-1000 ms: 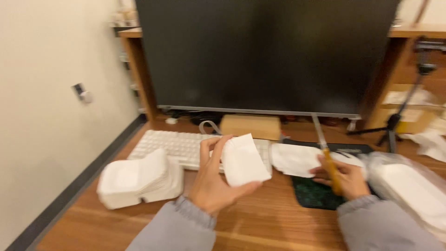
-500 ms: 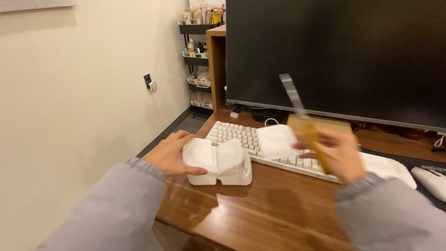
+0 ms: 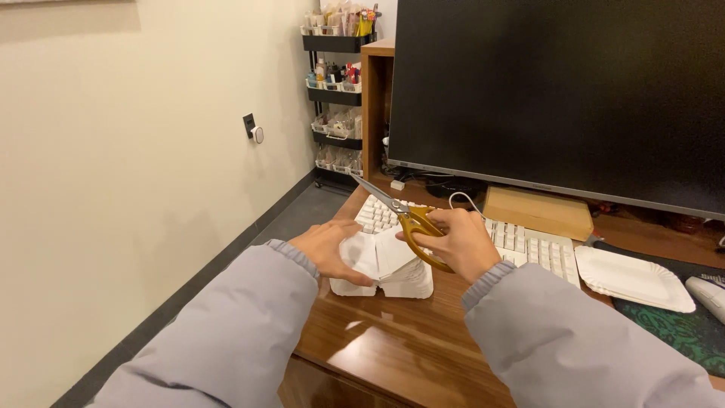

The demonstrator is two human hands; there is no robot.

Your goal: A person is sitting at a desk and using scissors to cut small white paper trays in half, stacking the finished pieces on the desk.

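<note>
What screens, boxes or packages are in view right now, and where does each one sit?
Monitor: large dark rectangular screen, switched off, at the back of the desk.
Cardboard box: flat, tan, under the monitor behind the keyboard.
Small packages and bottles: mixed colours, on the black shelf cart by the wall.

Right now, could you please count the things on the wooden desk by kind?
Stack of white paper plates: 1
Single white square paper plate: 1
Yellow-handled scissors: 1
White keyboard: 1
Large black monitor: 1
White mouse: 1
Total: 6
</note>
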